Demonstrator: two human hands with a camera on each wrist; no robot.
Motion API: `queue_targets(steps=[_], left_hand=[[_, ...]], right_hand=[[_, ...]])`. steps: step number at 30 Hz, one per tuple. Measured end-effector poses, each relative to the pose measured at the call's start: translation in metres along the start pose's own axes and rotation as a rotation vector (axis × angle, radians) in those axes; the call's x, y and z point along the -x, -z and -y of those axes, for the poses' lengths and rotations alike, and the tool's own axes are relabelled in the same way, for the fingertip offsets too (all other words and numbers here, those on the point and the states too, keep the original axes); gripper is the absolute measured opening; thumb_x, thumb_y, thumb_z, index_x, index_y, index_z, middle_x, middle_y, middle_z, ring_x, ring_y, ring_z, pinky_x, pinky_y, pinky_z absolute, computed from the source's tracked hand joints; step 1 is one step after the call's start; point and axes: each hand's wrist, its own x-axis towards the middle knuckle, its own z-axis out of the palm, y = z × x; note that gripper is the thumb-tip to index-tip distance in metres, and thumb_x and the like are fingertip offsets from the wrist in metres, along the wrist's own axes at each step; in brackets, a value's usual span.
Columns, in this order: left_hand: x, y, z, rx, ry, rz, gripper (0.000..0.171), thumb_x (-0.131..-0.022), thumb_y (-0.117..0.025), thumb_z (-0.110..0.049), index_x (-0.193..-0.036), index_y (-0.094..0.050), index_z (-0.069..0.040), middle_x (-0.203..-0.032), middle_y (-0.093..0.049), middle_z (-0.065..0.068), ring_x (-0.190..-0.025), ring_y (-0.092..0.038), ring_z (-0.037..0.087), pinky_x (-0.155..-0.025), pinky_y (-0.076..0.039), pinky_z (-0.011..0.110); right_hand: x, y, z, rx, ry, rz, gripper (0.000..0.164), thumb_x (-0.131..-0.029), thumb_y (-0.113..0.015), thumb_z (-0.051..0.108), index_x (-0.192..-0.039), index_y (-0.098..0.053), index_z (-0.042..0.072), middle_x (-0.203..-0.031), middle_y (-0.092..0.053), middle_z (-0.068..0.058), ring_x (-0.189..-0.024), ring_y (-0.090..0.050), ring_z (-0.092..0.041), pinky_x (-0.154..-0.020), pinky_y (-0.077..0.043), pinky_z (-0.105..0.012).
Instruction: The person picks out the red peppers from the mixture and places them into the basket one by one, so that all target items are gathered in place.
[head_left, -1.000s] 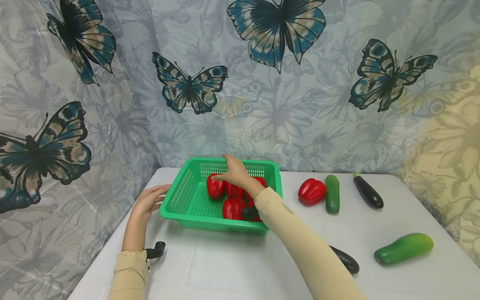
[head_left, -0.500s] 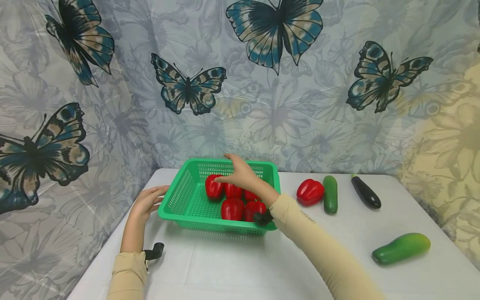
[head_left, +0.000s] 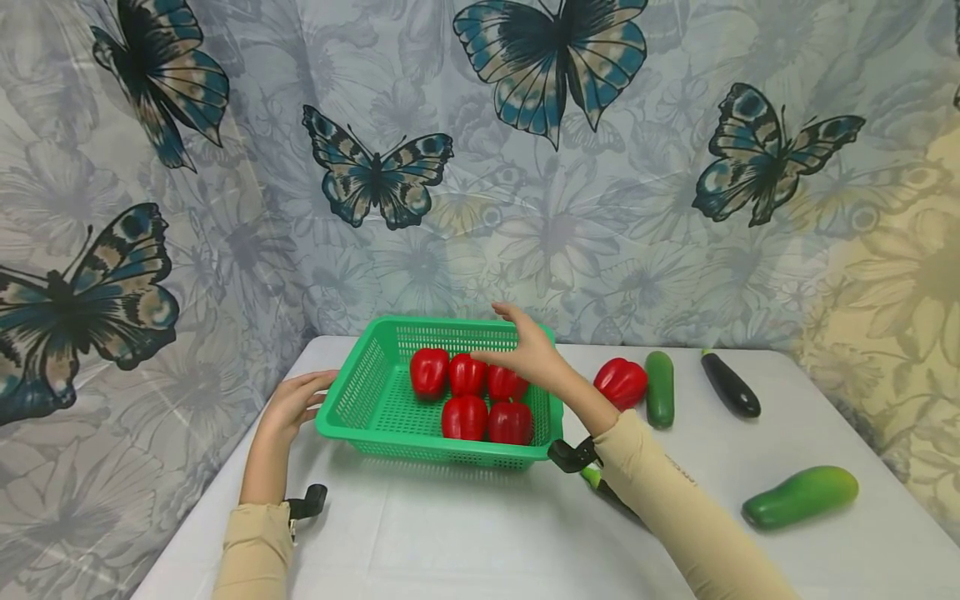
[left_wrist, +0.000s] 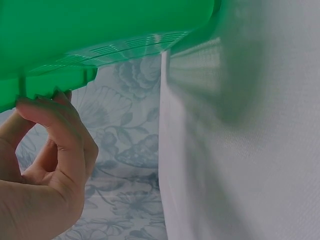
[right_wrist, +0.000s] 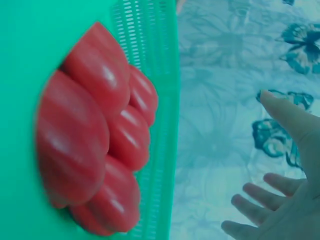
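Observation:
A green plastic basket (head_left: 442, 452) stands on the white table with several red bell peppers (head_left: 465, 417) inside. At its left end, my left hand (head_left: 288, 402) holds the rim; in the left wrist view the bent fingers (left_wrist: 70, 135) meet the rim's edge. My right hand (head_left: 528, 350) is above the basket's right side, thumb and fingers spread, holding nothing. The right wrist view shows that hand's palm and fingertips apart from the basket and the peppers. The right hand and wrist partly cover the basket's right end.
Right of the basket lie another red bell pepper (head_left: 620, 383), a cucumber (head_left: 660, 389) and an eggplant (head_left: 731, 385). A large green vegetable (head_left: 801, 497) lies nearer. Beneath the right forearm, another eggplant (head_left: 600, 483) is partly hidden. Butterfly-patterned cloth (head_left: 555, 250) hangs behind the table.
My right hand has moved right, from over the peppers to the basket's right side, uncovering more peppers. The left hand has stayed at the rim.

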Motion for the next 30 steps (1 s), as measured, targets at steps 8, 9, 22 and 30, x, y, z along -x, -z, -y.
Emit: queue_targets(steps=[8, 9, 22, 30], left_hand=[[0.000, 0.000, 0.001, 0.003, -0.003, 0.012, 0.071, -0.074, -0.075, -0.064, -0.127, -0.065, -0.017, -0.126, -0.061, 0.000, -0.103, -0.065, 0.016, -0.082, -0.056, 0.032], [0.000, 0.000, 0.001, 0.000, -0.002, 0.015, 0.071, -0.074, -0.075, -0.064, -0.127, -0.065, -0.018, -0.125, -0.061, 0.000, -0.103, -0.065, 0.016, -0.083, -0.056, 0.032], [-0.001, 0.002, 0.002, 0.006, 0.006, 0.015, 0.071, -0.074, -0.075, -0.064, -0.128, -0.065, -0.018, -0.125, -0.061, -0.002, -0.101, -0.066, 0.014, -0.081, -0.057, 0.031], [0.000, 0.002, 0.002, 0.005, 0.000, 0.013, 0.073, -0.073, -0.075, -0.065, -0.128, -0.064, -0.017, -0.125, -0.061, -0.001, -0.102, -0.065, 0.015, -0.081, -0.057, 0.031]], right_hand=[[0.022, 0.020, -0.019, -0.009, -0.071, -0.059, 0.093, -0.081, -0.078, 0.046, -0.153, -0.028, 0.018, -0.157, -0.034, -0.010, -0.145, -0.031, -0.033, -0.111, -0.034, -0.062], [0.025, 0.022, -0.023, -0.008, -0.081, -0.068, 0.093, -0.081, -0.078, 0.046, -0.154, -0.027, 0.018, -0.157, -0.033, -0.010, -0.145, -0.030, -0.034, -0.111, -0.034, -0.063], [0.053, 0.051, -0.073, 0.049, -0.253, -0.217, 0.100, -0.085, -0.074, 0.048, -0.157, -0.015, 0.012, -0.162, -0.018, -0.017, -0.148, -0.020, -0.041, -0.113, -0.028, -0.065], [0.060, 0.061, -0.100, 0.062, -0.379, -0.325, 0.100, -0.086, -0.074, 0.040, -0.157, -0.012, 0.006, -0.160, -0.017, -0.025, -0.145, -0.022, -0.046, -0.112, -0.030, -0.064]])
